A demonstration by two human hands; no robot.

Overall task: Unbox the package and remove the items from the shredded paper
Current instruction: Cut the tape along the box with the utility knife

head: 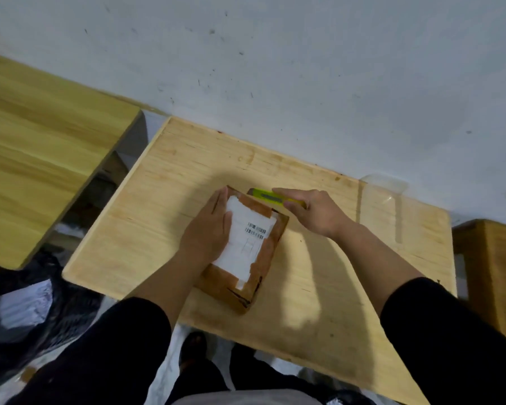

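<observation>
A small brown cardboard package [268, 247] with brown tape and a white shipping label lies shut on the light wooden table [164, 200]. My left hand [209, 229] lies flat on the package's left side, fingers straight, pressing it down. My right hand [313, 213] grips a yellow-green utility knife [270, 196] at the package's far end, with the knife's tip at the far top edge. No shredded paper or contents are visible.
A clear plastic container [381, 197] stands at the table's far right by the white wall. A second wooden table [41, 147] is on the left, a wooden piece [491, 267] on the right. Black bags with white paper [24, 305] lie on the floor at lower left.
</observation>
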